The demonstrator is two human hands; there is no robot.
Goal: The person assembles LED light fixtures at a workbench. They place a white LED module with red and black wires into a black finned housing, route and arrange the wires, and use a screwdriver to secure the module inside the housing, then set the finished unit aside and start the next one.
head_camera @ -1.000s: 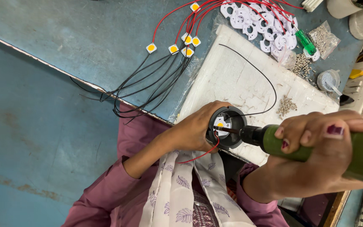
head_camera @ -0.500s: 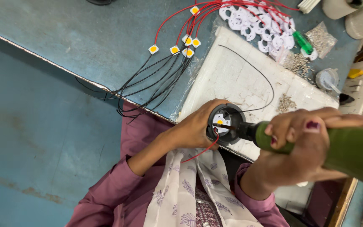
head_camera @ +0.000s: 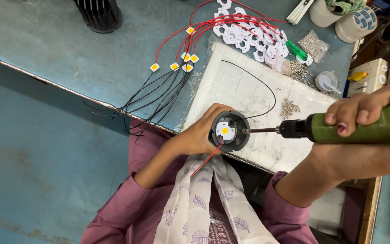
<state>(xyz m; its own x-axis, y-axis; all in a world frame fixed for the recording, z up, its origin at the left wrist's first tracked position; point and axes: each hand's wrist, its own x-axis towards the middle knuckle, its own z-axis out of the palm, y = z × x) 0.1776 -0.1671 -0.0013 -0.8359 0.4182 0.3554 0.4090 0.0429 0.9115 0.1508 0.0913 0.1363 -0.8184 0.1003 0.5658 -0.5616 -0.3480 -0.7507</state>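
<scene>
The left hand (head_camera: 199, 135) gripped a round black lamp housing (head_camera: 230, 131); the right hand (head_camera: 362, 135) clasped a green electric screwdriver (head_camera: 339, 129), its bit touching the housing.

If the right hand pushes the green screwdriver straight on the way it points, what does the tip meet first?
Most likely the white plate inside the round black housing, which the left hand holds. The right hand aims the green screwdriver there; the tip already seems to touch.

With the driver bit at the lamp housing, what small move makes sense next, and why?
Probably press the green screwdriver straight in and spin it: its bit tip sits at the edge of the white LED plate while the left hand steadies the black housing and the right hand grips the tool.
</scene>
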